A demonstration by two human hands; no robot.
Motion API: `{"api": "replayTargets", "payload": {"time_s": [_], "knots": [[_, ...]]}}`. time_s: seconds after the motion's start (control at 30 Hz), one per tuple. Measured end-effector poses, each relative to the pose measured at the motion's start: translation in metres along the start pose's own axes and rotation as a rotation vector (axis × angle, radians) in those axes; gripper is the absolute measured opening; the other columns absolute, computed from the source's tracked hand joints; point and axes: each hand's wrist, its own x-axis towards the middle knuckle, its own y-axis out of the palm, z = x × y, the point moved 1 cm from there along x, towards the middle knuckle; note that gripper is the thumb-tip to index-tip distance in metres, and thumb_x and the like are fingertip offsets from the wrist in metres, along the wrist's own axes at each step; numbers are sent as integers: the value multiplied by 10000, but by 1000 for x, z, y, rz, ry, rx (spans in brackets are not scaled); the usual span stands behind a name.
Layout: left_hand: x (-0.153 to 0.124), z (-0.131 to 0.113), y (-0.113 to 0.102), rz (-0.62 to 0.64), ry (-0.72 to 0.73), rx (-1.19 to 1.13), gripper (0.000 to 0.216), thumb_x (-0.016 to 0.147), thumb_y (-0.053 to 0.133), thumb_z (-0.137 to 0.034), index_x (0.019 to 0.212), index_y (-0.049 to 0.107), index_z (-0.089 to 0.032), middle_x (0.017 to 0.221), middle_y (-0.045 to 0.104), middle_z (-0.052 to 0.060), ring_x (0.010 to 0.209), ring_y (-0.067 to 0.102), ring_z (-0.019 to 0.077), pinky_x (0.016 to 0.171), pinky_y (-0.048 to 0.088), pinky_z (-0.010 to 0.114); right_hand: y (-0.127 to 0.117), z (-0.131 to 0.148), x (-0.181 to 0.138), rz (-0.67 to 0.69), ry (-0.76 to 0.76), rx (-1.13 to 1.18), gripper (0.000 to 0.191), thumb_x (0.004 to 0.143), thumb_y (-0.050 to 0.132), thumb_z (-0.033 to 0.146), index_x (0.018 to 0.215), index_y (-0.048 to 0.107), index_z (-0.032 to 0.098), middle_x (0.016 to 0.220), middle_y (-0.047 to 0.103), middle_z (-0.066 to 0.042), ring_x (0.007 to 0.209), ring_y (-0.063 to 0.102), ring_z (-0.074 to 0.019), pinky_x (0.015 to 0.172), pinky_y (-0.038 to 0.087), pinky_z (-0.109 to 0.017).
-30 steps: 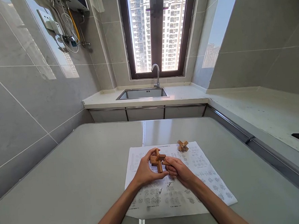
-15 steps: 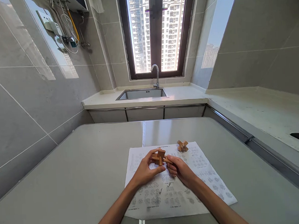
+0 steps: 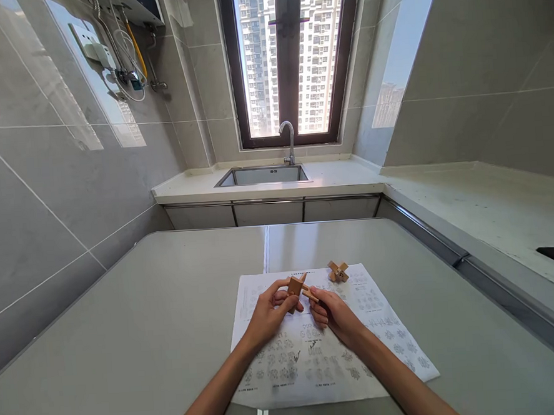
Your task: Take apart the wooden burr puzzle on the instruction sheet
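Both hands, left hand (image 3: pixel 268 313) and right hand (image 3: pixel 331 309), grip one wooden puzzle (image 3: pixel 297 286); another cross puzzle (image 3: pixel 338 271) lies just beyond the right hand

Matt wooden puzzle (image 3: pixel 297 287); printed paper sheet (image 3: pixel 323 355); smooth grey table (image 3: pixel 125 329)

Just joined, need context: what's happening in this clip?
A person holds a wooden puzzle in both hands, left hand and right hand, above a printed sheet on a grey table. A second wooden puzzle lies on the sheet's far edge, untouched.
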Motion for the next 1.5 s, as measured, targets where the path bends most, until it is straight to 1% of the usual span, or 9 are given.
{"api": "replayTargets", "payload": {"time_s": [0.23, 0.43, 0.63, 0.77, 0.87, 0.97, 1.17, 1.37, 1.5], "knots": [[2, 7, 0, -10, -19, -83, 475, 918, 682, -528, 1216, 619, -163, 800, 738, 59, 685, 716, 202, 655, 507, 299, -1, -1, 1, -2, -2, -7, 497, 856, 721, 603, 662, 501, 203, 497, 327, 105, 426, 264, -66, 411, 267, -209], [1, 2, 0, 57, -12, -87, 533, 980, 570, -569, 1304, 613, -148, 829, 744, 85, 670, 700, 193, 626, 483, 291, -2, 3, 0, -18, 6, 37, 476, 842, 740, 581, 679, 500, 204, 494, 341, 105, 435, 243, -67, 421, 258, -213], [1, -4, -2, 103, -48, -130, 597, 963, 568, -608, 1335, 607, -143, 802, 730, 80, 647, 702, 203, 603, 487, 295, -5, 3, 2, -80, -42, 67, 484, 843, 744, 564, 672, 445, 224, 506, 294, 111, 441, 219, -71, 415, 233, -219], [5, 1, -8, -22, -70, -158, 580, 946, 563, -632, 1274, 617, -157, 767, 697, 37, 586, 644, 169, 614, 502, 303, -8, 3, 3, -129, -76, 78, 485, 834, 745, 578, 676, 451, 227, 519, 299, 107, 446, 222, -76, 413, 225, -221], [9, 10, -15, -239, -34, 19, 517, 955, 522, -642, 1144, 625, -172, 730, 664, 6, 590, 603, 159, 623, 492, 292, -10, 3, 4, -166, -93, 65, 466, 842, 735, 586, 693, 492, 216, 520, 307, 103, 454, 228, -79, 420, 228, -222], [10, 21, -24, -372, -12, 374, 416, 1010, 448, -573, 1070, 610, -195, 718, 667, 5, 655, 628, 191, 683, 475, 307, -9, 3, 3, -171, -97, 57, 465, 850, 732, 578, 689, 490, 215, 527, 315, 99, 463, 230, -80, 427, 235, -220], [12, 36, -43, -434, -27, 987, 284, 1042, 385, -338, 1066, 630, -196, 910, 722, 96, 880, 666, 292, 825, 444, 397, -5, 6, 1, -154, -96, 42, 473, 848, 743, 560, 672, 465, 219, 537, 328, 94, 465, 240, -79, 425, 229, -224], [12, 39, -54, -419, -74, 1277, 384, 1052, 375, -366, 871, 664, -189, 857, 721, 111, 911, 634, 308, 852, 414, 424, -5, 5, 1, -132, -90, 27, 473, 843, 746, 569, 677, 481, 213, 540, 322, 96, 466, 249, -77, 431, 239, -222], [12, 38, -56, -456, -119, 1391, 399, 1051, 369, -355, 905, 689, -166, 949, 725, 134, 956, 605, 312, 856, 412, 430, -4, 4, 0, -129, -78, -9, 457, 857, 728, 575, 692, 518, 203, 543, 352, 86, 470, 282, -81, 437, 265, -225]]}}
